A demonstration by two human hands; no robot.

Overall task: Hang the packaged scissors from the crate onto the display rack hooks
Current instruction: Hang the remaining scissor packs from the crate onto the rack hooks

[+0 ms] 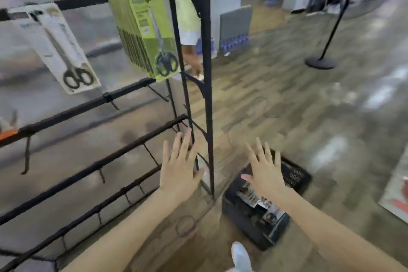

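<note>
Head view: black rack (207, 73) post stands between the hands. Green packs (145, 33) and a white pack (59, 48) hang on top hooks. Crate (260, 216) on floor right, packaged scissors inside. Left hand (178, 168) and right hand (265, 172) splayed, holding nothing.

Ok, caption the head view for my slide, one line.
Both hands, left and right, open and empty between the rack and the floor crate; green packs already hung.
</note>
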